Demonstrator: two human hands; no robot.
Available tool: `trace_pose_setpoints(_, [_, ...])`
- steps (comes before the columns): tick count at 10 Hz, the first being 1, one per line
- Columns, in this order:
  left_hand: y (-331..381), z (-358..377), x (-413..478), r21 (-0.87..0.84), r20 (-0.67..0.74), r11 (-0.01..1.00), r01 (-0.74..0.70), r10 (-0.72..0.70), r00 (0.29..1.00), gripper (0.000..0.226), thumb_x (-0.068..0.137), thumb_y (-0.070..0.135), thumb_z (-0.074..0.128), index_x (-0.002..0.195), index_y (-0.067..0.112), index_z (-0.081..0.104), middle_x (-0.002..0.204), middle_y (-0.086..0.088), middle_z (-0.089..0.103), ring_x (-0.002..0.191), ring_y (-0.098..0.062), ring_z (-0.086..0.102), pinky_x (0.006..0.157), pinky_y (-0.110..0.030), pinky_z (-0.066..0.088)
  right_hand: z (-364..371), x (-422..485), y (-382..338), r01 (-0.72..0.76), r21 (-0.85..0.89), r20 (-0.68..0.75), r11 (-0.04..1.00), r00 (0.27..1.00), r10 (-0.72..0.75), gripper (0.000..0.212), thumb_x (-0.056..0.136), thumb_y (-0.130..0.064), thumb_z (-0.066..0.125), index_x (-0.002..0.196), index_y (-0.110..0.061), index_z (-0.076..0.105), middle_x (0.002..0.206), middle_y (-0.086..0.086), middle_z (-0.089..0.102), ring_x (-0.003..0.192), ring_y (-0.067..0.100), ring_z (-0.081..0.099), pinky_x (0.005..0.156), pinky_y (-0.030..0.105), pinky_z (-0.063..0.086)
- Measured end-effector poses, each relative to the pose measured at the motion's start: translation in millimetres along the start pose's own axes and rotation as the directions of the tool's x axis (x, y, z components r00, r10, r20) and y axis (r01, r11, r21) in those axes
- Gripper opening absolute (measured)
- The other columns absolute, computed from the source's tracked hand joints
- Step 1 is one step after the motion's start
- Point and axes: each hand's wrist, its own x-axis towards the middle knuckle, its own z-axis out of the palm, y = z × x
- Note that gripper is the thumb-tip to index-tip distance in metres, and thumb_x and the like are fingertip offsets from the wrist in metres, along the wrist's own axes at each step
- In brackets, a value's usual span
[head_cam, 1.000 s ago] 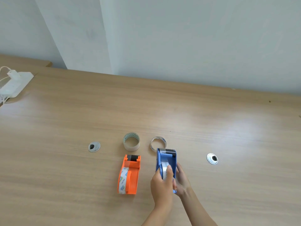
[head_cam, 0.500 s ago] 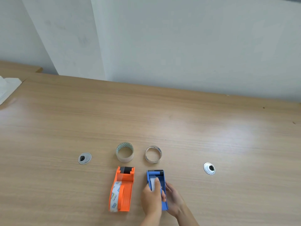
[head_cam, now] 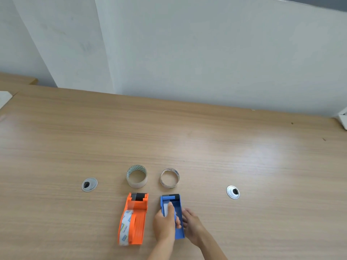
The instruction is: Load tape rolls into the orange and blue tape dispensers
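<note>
The orange dispenser (head_cam: 136, 218) lies on the wooden table (head_cam: 187, 139) with a clear tape roll (head_cam: 124, 228) seated in its left side. Right of it lies the blue dispenser (head_cam: 177, 209). My left hand (head_cam: 165, 225) grips a white tape roll (head_cam: 166, 208) inside the blue dispenser, index finger stretched over the roll. My right hand (head_cam: 192, 225) rests against the blue dispenser's right side, holding it. Two cardboard tape cores stand beyond the dispensers: a wide one (head_cam: 136, 176) and a narrow one (head_cam: 170, 178).
Two round metal cable grommets are set in the table, one at the left (head_cam: 89, 184) and one at the right (head_cam: 232, 192). A white object (head_cam: 343, 117) sits at the right edge, another white object (head_cam: 3, 98) at the far left. A pale wall rises behind.
The camera tilted up and shifted right, so everything sits lower in view. My hands stay on the blue dispenser; the left hand's finger has slid forward along the roll.
</note>
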Motion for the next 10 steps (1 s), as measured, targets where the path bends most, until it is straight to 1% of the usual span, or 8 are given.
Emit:
trace_pose_setpoints(2, [-8,-3,-3,0.057,0.067,0.998,-0.022,0.018,0.998,0.045,0.097,0.029,0.048,0.058,0.005,0.052,0.036,-0.002,0.054,0.041,-0.018,0.054,0.055,-0.025,0.044,-11,0,11,0.071,-0.486,-0.076,0.871,0.99,-0.123,0.016,0.093,-0.026,0.05,0.085,-0.012,0.047,0.071,0.01,0.06,0.062,0.02,0.055,0.05,0.023,0.043])
trace_pose_setpoints(3, [-15,-9,-5,0.041,0.121,0.999,-0.03,0.025,0.992,0.044,0.098,0.029,0.047,0.062,0.003,0.05,0.04,-0.007,0.056,0.042,-0.017,0.055,0.05,-0.014,0.045,-12,0,22,0.116,-0.616,-0.105,0.779,0.968,-0.227,0.019,0.092,-0.02,0.052,0.077,-0.011,0.047,0.063,0.008,0.061,0.053,0.021,0.054,0.049,0.026,0.044])
trace_pose_setpoints(4, [-20,-12,-3,0.085,0.144,0.996,-0.02,0.007,0.99,0.054,0.085,0.054,0.043,0.063,0.006,0.053,0.053,-0.016,0.063,0.054,-0.02,0.062,0.058,-0.021,0.047,-9,-2,34,0.149,-0.637,-0.108,0.756,0.954,-0.279,0.021,0.09,-0.023,0.054,0.074,-0.012,0.046,0.063,0.006,0.063,0.05,0.018,0.05,0.053,0.027,0.041])
trace_pose_setpoints(5, [-25,-14,0,0.16,0.133,0.987,-0.016,-0.005,0.991,0.06,0.082,0.06,0.043,0.07,0.004,0.061,0.075,-0.02,0.072,0.073,-0.026,0.067,0.064,-0.026,0.047,-8,-6,45,0.155,-0.641,-0.123,0.752,0.946,-0.3,0.02,0.09,-0.025,0.054,0.074,-0.015,0.047,0.067,0.003,0.062,0.055,0.017,0.051,0.057,0.028,0.042])
trace_pose_setpoints(7, [-13,-20,-10,0.36,0.08,0.932,-0.04,0.012,0.997,0.041,0.095,0.049,0.041,0.095,0.008,0.048,0.082,-0.004,0.056,0.075,-0.021,0.053,0.061,-0.031,0.038,-13,-43,42,0.235,-0.663,-0.091,0.711,0.917,-0.388,0.011,0.092,-0.02,0.053,0.083,-0.015,0.058,0.069,0.0,0.061,0.06,0.014,0.056,0.065,0.026,0.049])
trace_pose_setpoints(8, [-10,-25,-19,0.465,0.087,0.881,-0.094,0.06,0.994,0.043,0.094,0.05,0.042,0.102,0.008,0.043,0.089,-0.006,0.056,0.077,-0.022,0.054,0.061,-0.032,0.042,-28,-90,30,0.334,-0.608,-0.083,0.72,0.875,-0.477,0.015,0.092,-0.01,0.055,0.081,-0.017,0.063,0.07,0.003,0.064,0.057,0.013,0.058,0.058,0.014,0.047])
trace_pose_setpoints(9, [-5,-34,-31,0.597,0.096,0.783,-0.172,0.143,0.985,0.045,0.095,0.046,0.044,0.111,0.004,0.045,0.113,-0.012,0.056,0.102,-0.027,0.057,0.084,-0.036,0.047,-51,-165,6,0.444,-0.576,-0.092,0.687,0.799,-0.594,0.033,0.09,0.0,0.056,0.072,-0.024,0.069,0.066,0.008,0.069,0.055,0.014,0.063,0.061,0.015,0.049])
trace_pose_setpoints(10, [15,-43,-53,0.698,0.121,0.665,-0.265,0.256,0.959,0.048,0.095,0.049,0.04,0.116,0.006,0.046,0.123,-0.01,0.052,0.114,-0.025,0.052,0.091,-0.035,0.047,-66,-269,-41,0.614,-0.582,-0.148,0.533,0.565,-0.812,0.03,0.09,-0.004,0.057,0.077,-0.027,0.071,0.068,0.007,0.071,0.063,0.016,0.068,0.072,0.024,0.053])
